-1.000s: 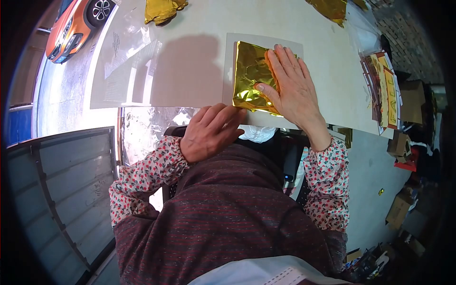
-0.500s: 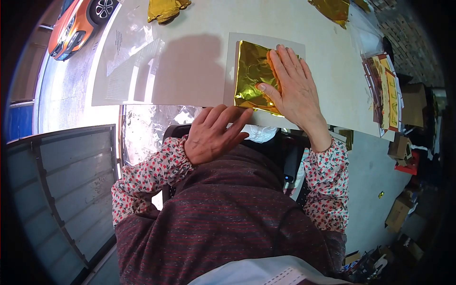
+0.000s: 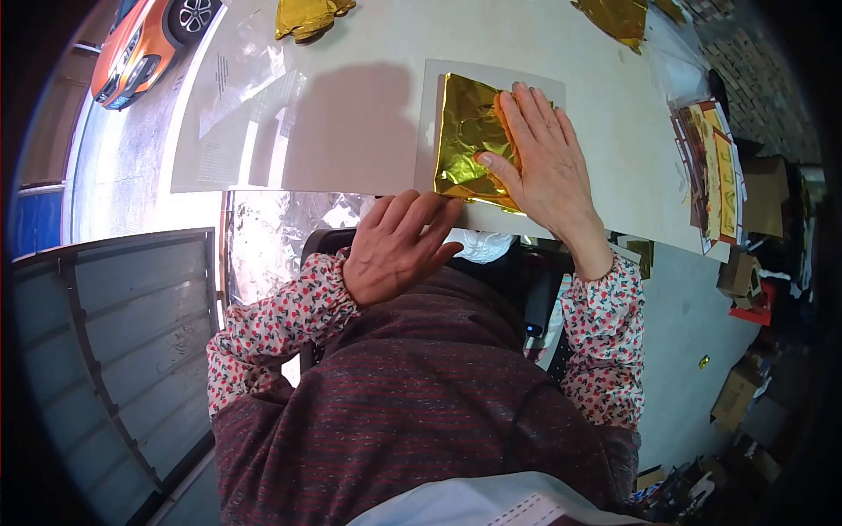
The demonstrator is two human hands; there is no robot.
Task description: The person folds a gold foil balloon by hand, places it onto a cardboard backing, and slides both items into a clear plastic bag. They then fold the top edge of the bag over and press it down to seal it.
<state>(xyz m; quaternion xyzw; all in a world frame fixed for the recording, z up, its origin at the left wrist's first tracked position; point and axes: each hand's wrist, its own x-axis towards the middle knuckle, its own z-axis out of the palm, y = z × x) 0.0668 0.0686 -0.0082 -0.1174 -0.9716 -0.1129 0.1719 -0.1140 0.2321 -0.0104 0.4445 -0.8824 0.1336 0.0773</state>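
Note:
A shiny gold foil packet lies on a flat translucent sheet at the table's near edge. My right hand rests flat on the packet's right part, fingers stretched out and pointing away from me, thumb spread to the left. My left hand is at the table edge by the packet's lower left corner, its fingers apart and its fingertips close to that corner. Whether they touch the foil is hard to tell.
More gold foil pieces lie at the far side of the table, one at the left and one at the right. Clear plastic lies on the left. Printed packaging is stacked at the right edge.
My left fingers have shifted very slightly at the packet's lower left corner. My right hand stays flat on the foil.

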